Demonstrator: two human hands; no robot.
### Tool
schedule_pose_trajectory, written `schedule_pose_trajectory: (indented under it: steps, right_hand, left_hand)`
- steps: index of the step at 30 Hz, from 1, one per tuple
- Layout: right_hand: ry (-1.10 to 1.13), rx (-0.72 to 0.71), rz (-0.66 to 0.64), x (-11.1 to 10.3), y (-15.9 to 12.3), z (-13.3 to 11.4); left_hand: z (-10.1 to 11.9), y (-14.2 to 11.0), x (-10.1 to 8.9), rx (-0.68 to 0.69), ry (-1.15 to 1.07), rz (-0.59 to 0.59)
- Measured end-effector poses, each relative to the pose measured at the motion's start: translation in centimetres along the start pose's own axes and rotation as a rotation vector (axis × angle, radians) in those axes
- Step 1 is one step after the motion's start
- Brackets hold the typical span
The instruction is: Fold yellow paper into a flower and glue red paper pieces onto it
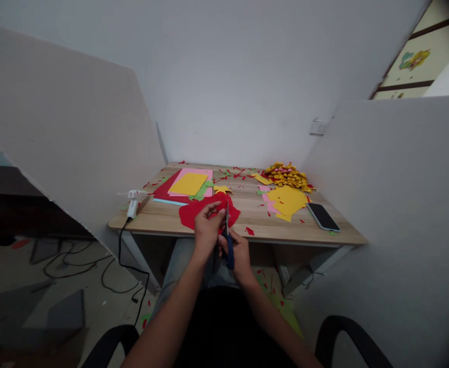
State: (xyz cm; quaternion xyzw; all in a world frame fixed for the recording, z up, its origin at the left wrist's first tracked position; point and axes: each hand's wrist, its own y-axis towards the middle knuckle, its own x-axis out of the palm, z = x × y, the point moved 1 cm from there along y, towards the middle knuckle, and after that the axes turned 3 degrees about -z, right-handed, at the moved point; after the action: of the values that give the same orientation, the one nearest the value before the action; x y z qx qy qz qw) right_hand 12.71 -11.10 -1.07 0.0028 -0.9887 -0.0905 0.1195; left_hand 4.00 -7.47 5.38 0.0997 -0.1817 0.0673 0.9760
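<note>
My right hand (239,251) is closed around the handles of blue-handled scissors (229,250), whose blades point away from me over a red sheet of paper (191,212). The sheet has an uneven outline and lies across the front of the table. My left hand (208,227) pinches the paper just left of the blades; its fingers hide part of the sheet. A small red scrap (249,231) lies to the right of the sheet, and a yellow cut piece (221,189) sits just beyond it.
Left on the table (143,222) are a yellow sheet (188,184) on pink and red ones, and a white glue gun (132,204) with a black cord. At right are yellow paper pieces (289,200), a heap of folded yellow paper (286,175) and a phone (323,217). Partitions flank the table.
</note>
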Motion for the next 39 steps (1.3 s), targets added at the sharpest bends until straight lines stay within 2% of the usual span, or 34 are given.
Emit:
schedule_pose_trajectory:
  steps: [15, 26, 39]
  right_hand:
    - [0.025, -0.005, 0.041, 0.3, -0.1, -0.7]
    - [0.015, -0.013, 0.046, 0.3, -0.3, -0.7]
    - [-0.007, -0.019, 0.034, 0.2, -0.3, -0.4]
  left_hand:
    - [-1.0, 0.7, -0.4, -0.008, 0.031, 0.0]
    - [0.0, -0.1, 0.0, -0.046, 0.072, -0.039]
    - [0.0, 0.3, -0.2, -0.05, 0.095, -0.071]
